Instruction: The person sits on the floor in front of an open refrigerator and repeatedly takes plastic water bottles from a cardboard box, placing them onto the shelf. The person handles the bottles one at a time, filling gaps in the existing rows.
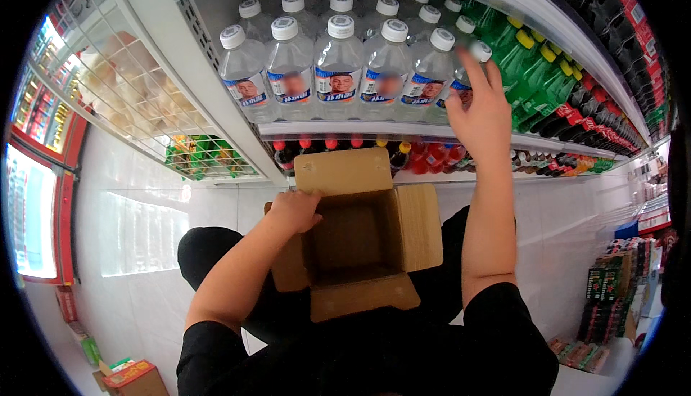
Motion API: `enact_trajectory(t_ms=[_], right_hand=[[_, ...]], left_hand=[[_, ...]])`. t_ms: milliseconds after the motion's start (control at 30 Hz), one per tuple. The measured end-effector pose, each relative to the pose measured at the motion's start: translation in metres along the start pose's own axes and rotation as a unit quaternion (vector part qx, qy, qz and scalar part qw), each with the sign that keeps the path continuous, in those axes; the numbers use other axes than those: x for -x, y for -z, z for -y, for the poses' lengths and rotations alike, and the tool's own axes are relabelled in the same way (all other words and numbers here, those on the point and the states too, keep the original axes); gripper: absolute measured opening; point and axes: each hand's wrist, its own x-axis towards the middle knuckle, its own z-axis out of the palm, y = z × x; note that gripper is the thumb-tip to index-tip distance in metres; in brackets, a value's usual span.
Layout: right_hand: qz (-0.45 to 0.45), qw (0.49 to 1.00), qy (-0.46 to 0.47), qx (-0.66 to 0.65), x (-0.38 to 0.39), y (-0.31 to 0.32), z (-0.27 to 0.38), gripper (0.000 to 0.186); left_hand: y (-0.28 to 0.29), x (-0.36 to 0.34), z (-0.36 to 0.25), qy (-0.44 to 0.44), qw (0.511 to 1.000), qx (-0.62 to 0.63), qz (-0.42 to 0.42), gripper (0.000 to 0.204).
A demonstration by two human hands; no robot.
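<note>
An open cardboard box (416, 227) stands between my knees with its flaps folded outward; I see only bare brown cardboard inside. My left hand (294, 210) is closed over the box's far left rim, fingers curled inward. Up at the shelf, my right hand (481, 104) has its fingers apart at the rightmost front bottle (461, 93), a clear plastic one with a white cap and blue label. The fingers partly cover that bottle, so I cannot tell how firmly they touch it. Matching clear bottles (335, 65) stand upright in rows to its left.
Green bottles with yellow caps (536, 79) fill the shelf to the right. Below the shelf edge (360, 129) runs a lower row of dark and red drinks (432, 158). At left stands a white wire rack (144, 86); stacked drink packs (604, 295) sit at far right.
</note>
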Motion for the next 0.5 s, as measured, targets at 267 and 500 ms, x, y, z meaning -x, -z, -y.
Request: enact_trajectory(t_ms=[267, 500], right_hand=[[-0.187, 0.978, 0.092, -0.025, 0.049, -0.033, -0.019, 0.059], [-0.257, 0.948, 0.143, -0.125, 0.057, -0.046, -0.033, 0.052]], left_hand=[[-0.009, 0.000, 0.007, -0.020, 1.000, -0.008, -0.008, 0.056], [-0.001, 0.002, 0.005, -0.023, 1.000, -0.010, 0.002, 0.054]])
